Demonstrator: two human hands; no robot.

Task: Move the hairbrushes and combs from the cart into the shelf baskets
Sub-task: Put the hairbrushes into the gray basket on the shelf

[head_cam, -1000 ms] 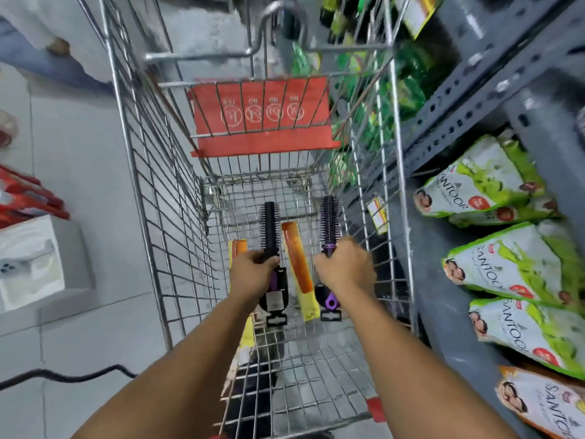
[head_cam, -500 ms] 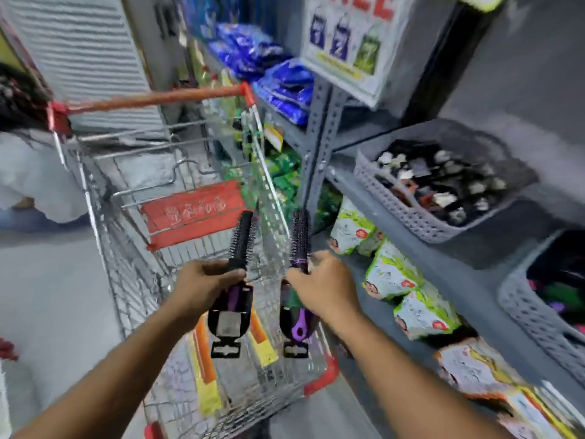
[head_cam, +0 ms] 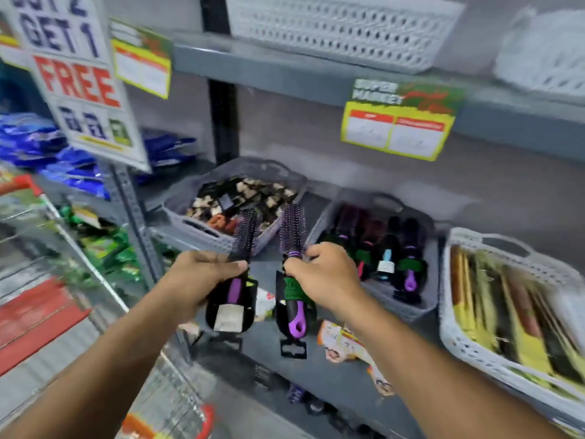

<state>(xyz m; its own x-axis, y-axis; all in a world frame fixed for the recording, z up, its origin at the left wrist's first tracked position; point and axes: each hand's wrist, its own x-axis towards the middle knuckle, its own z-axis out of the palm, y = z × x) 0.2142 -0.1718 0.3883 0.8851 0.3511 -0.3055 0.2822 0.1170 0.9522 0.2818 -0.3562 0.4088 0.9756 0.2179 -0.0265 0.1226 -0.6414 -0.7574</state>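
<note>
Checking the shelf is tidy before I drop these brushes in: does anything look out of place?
Yes: a printed packet lies loose on the shelf in front of the brush basket, outside any basket. The image is too blurred to tell what it is.

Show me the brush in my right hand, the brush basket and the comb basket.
Right brush (head_cam: 292,228), head view, on its bristles.
Brush basket (head_cam: 408,307), head view, on its front wall.
Comb basket (head_cam: 468,350), head view, on its front wall.

Left hand (head_cam: 202,277) and right hand (head_cam: 326,277) each clasp a round brush, left brush (head_cam: 243,245) and right brush (head_cam: 292,248), bristles toward 12 o'clock. A brush basket (head_cam: 421,299) sits at 2 o'clock, beside a comb basket (head_cam: 459,340).
</note>
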